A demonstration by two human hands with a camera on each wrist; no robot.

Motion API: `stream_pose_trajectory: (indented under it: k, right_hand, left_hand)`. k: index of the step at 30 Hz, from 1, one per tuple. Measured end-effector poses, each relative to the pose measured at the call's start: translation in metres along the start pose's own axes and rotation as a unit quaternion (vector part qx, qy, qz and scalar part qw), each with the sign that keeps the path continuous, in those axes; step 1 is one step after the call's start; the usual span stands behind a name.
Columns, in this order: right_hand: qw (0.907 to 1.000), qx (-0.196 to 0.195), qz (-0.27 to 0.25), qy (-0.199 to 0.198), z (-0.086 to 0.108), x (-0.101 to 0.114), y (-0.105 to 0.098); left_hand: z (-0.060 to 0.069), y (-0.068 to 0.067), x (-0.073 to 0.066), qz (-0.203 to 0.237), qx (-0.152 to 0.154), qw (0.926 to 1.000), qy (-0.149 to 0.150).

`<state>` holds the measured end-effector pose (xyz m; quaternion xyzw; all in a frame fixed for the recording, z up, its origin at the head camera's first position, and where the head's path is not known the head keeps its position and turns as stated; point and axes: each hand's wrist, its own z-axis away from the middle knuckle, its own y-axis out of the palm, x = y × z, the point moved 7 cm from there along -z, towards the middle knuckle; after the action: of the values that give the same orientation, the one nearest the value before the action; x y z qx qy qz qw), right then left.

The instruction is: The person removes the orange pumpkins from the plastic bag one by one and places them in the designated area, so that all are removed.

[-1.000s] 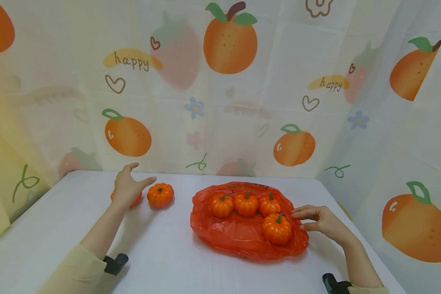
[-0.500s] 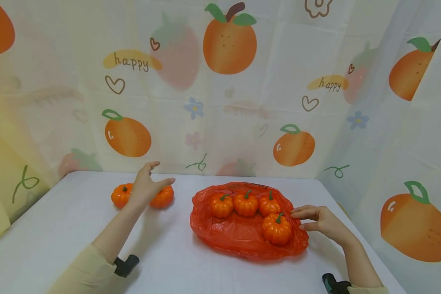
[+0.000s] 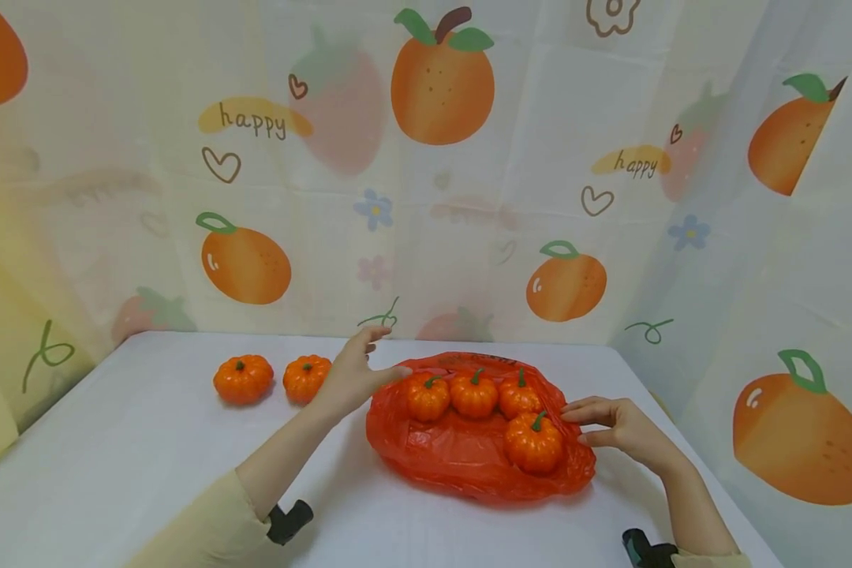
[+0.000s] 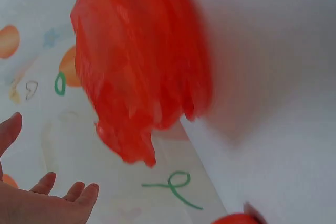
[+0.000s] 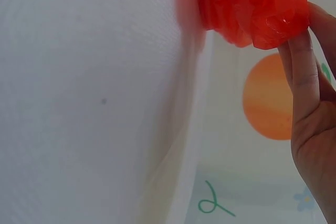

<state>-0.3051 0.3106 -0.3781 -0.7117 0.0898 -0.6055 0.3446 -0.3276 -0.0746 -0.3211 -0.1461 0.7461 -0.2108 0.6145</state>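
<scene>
A red plastic bag [image 3: 454, 450] lies spread open on the table, with several small orange pumpkins [image 3: 534, 443] with green stems inside it. My left hand [image 3: 351, 379] hovers at the bag's left rim, its thumb and fingers spread apart and nothing between them. Whether the thumb touches the rim I cannot tell. On the right side, my right hand [image 3: 621, 430] pinches the bag's rim between thumb and fingers; the right wrist view shows its fingers against the red plastic [image 5: 278, 19]. Two more pumpkins sit left of the bag: one whole in view [image 3: 244, 380], another [image 3: 304, 379] partly behind my left hand.
The white tabletop [image 3: 142, 442] extends in front of and left of the bag. A fruit-printed curtain [image 3: 461, 205] hangs along the table's back and right sides. Each wrist carries a small black device, such as the left one [image 3: 289, 521].
My left hand has moved right, from above the two loose pumpkins to the bag's left rim, with nothing in it. My right hand has stayed on the bag.
</scene>
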Motion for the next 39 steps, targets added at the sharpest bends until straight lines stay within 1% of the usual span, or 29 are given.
stream_pose_trajectory:
  k: [2, 8, 14, 17, 21, 26, 30, 36, 39]
  right_hand:
    - [1.0, -0.001, 0.001, 0.001, 0.001, 0.0, 0.0]
    - [0.9999, 0.004, -0.008, -0.011, 0.004, 0.005, 0.001]
    - [0.9999, 0.003, -0.013, -0.011, 0.005, 0.006, 0.001]
    - [0.9998, 0.002, -0.012, -0.012, 0.005, 0.007, 0.001]
    - [0.9998, 0.003, -0.014, -0.011, 0.005, 0.007, 0.001]
    - [1.0, -0.001, -0.008, -0.004, 0.003, 0.003, 0.0]
    - [1.0, -0.002, -0.002, -0.003, 0.002, -0.001, -0.001]
    - [1.0, 0.002, 0.0, -0.004, 0.002, -0.001, 0.0]
    - [1.0, 0.002, 0.002, -0.005, 0.002, -0.001, 0.0]
  left_hand:
    - [0.0, 0.012, -0.003, 0.004, 0.009, 0.9999, 0.008]
    - [0.002, 0.045, -0.01, 0.026, 0.042, 0.9987, 0.013]
    - [0.006, 0.075, -0.019, 0.058, 0.094, 0.9936, 0.024]
    - [0.007, 0.092, -0.021, 0.066, 0.119, 0.9905, 0.021]
    - [0.006, 0.113, -0.025, 0.071, 0.142, 0.9872, 0.013]
    - [0.005, 0.132, -0.035, 0.083, 0.173, 0.9815, 0.011]
    - [0.004, 0.147, -0.043, 0.088, 0.193, 0.9771, 0.015]
    - [0.002, 0.166, -0.045, 0.099, 0.222, 0.9699, 0.013]
    - [0.0, 0.172, -0.044, 0.106, 0.229, 0.9676, 0.007]
